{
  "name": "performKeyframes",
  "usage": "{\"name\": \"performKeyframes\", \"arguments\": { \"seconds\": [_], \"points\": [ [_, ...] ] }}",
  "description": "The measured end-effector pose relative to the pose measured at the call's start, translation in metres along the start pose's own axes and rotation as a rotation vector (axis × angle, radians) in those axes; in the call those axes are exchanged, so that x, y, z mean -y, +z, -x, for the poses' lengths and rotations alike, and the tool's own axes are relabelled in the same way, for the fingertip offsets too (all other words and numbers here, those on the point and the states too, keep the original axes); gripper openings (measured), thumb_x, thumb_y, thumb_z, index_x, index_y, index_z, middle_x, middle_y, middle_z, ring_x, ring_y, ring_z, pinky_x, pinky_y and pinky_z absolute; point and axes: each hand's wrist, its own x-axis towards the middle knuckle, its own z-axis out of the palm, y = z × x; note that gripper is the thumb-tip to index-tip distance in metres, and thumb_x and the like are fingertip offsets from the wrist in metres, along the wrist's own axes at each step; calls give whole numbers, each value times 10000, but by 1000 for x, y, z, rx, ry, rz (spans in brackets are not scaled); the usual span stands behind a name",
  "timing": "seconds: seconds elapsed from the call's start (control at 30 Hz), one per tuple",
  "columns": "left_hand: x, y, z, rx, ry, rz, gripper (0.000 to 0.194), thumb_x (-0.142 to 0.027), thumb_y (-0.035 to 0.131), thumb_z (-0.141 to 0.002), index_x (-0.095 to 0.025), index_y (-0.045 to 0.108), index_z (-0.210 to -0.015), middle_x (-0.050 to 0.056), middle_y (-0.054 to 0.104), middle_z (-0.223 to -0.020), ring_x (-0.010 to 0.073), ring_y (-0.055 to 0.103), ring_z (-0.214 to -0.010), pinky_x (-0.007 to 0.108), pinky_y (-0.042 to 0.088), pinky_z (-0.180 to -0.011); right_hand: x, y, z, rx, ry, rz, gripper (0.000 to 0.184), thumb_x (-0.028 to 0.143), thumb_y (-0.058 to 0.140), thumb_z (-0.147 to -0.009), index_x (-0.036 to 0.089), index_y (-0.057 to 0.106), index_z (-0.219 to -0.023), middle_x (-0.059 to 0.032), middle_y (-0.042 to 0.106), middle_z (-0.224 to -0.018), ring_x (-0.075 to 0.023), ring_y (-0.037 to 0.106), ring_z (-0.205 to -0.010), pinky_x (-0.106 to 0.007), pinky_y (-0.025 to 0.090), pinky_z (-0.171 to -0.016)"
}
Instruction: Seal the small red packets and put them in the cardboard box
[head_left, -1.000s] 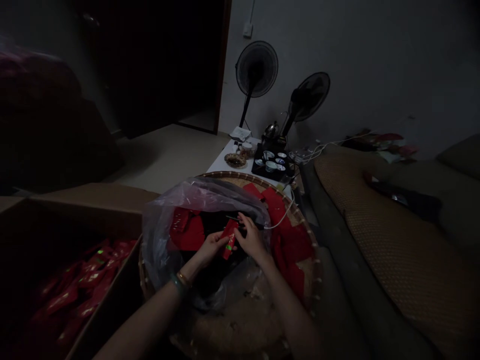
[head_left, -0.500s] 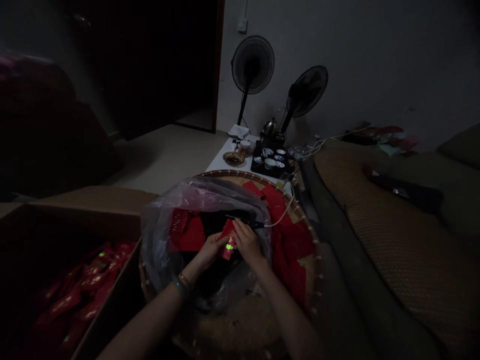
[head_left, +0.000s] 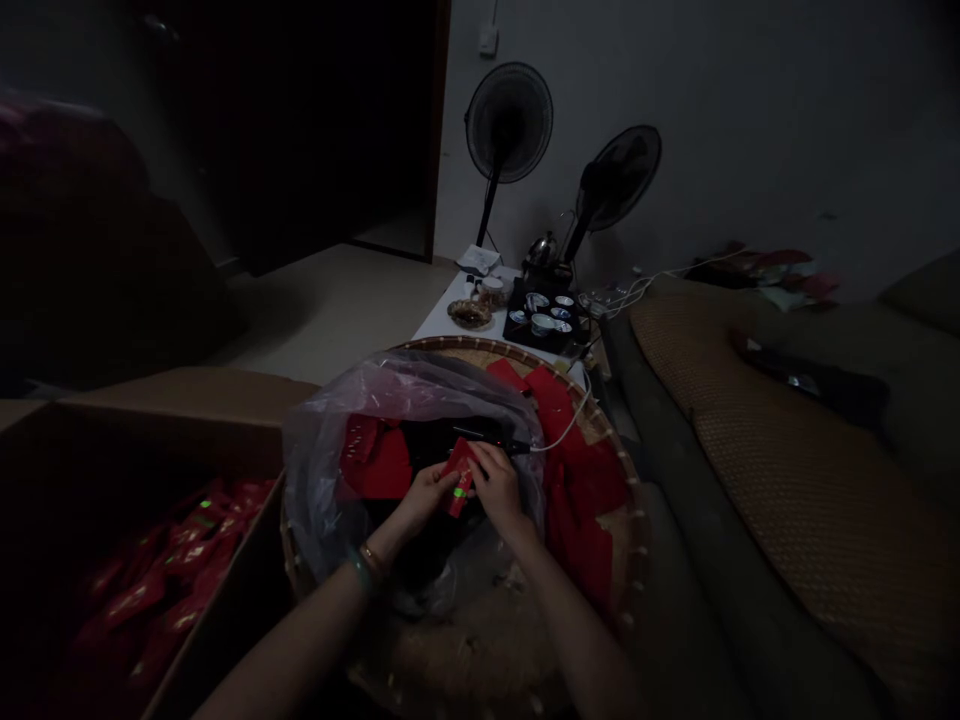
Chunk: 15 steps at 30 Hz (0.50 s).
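A small red envelope (head_left: 458,488) with gold print and a bright green patch is held up over the clear plastic bag (head_left: 315,490). My left hand (head_left: 424,497) pinches its left edge between thumb and fingers. On the opposite side, my right hand (head_left: 495,487) has its fingers closed on the upper right edge. Just beyond the hands lies a dark slim device (head_left: 491,437) with a thin pale tip and a white cable (head_left: 566,432); its kind is unclear in the dark. Flat red pieces (head_left: 386,465) rest left of the hands in the bag.
The bag sits on a round woven tray (head_left: 457,650), with more red pieces (head_left: 581,500) along its right side. A cardboard box (head_left: 202,400) of red packets (head_left: 184,550) stands left. Behind are a tea tray (head_left: 525,335) with cups and two fans (head_left: 508,122); a sofa (head_left: 750,440) is right.
My right hand has moved from near the thin tip down onto the red envelope, its fingers now closer together. The envelope has tilted slightly. My left hand keeps its hold.
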Motion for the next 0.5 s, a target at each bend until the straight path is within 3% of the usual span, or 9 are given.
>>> {"name": "performKeyframes", "arguments": {
  "seconds": [0.17,0.23,0.37,0.5],
  "points": [
    [2,-3,-1,-20,7,-155,513,-475,692,-640,-87,616,-967,45,665,-658,120,568,-506,203,391,-481,-3,-2,-3,-7,177,-72,128,266,561,-809,185,646,-860,-57,622,-867,-174,572,-816,-279,492,-668],
    [4,-4,-3,-38,44,-241,490,-479,663,-659,-76,629,-936,35,648,-611,97,519,-466,190,351,-455,-6,-5,-4,-2,191,1,119,297,604,-781,185,644,-782,-51,591,-809,-185,543,-799,-286,478,-649],
    [8,-6,-6,-29,75,-335,446,-443,628,-688,-78,644,-944,23,634,-604,82,486,-463,182,318,-448,-8,-13,-5,8,39,182,142,270,576,-808,191,660,-726,-65,555,-801,-198,492,-816,-337,447,-739],
    [6,-9,-7,-50,47,-311,429,-429,616,-690,-90,633,-952,5,607,-587,80,478,-447,184,318,-438,-3,-16,-5,120,-170,92,185,168,486,-848,186,665,-805,-62,601,-794,-178,504,-807,-321,442,-767]
  ]
}}
